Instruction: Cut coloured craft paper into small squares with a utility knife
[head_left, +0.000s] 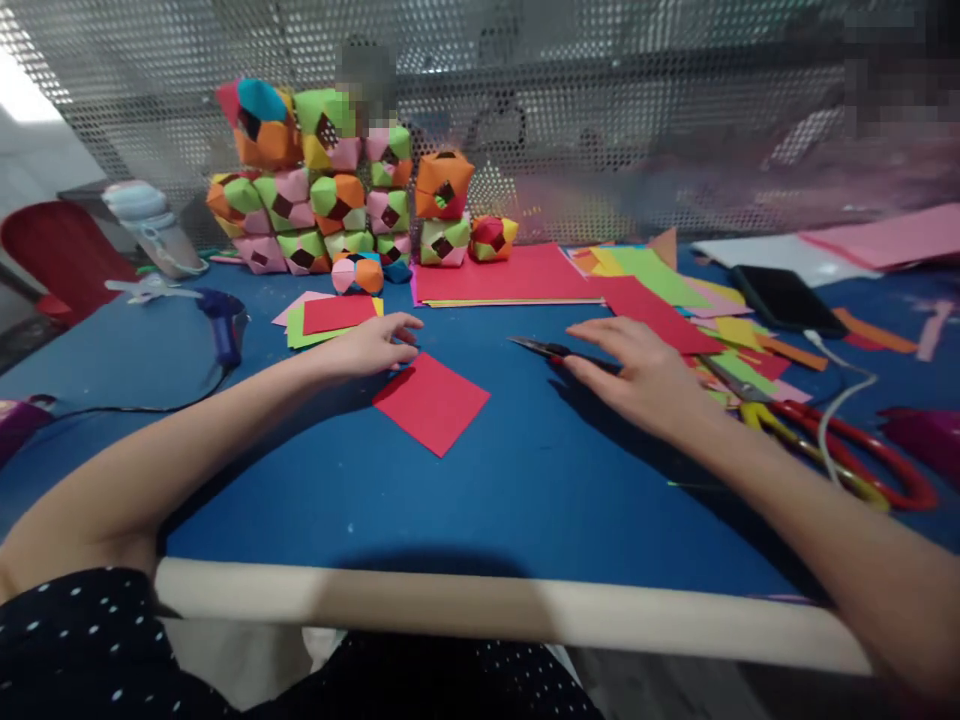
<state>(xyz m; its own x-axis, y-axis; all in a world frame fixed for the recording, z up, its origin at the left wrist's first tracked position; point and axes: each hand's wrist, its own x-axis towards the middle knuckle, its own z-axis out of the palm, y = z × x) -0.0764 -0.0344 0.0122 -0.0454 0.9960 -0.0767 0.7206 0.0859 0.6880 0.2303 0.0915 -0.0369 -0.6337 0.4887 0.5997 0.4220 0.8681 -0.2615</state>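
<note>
A red paper square (431,402) lies flat (turned like a diamond); a small knife (541,349) lies to its right.

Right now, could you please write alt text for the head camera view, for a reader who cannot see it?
On a blue table, the left hand touches the corner of a red paper square while the right hand rests on a small cutter. Behind stand stacked colourful paper cubes, with loose paper sheets, scissors and a phone at right.

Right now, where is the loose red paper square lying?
In the head view, the loose red paper square lies flat on the blue table, centre-left, just below the left hand and left of the right hand.
</note>
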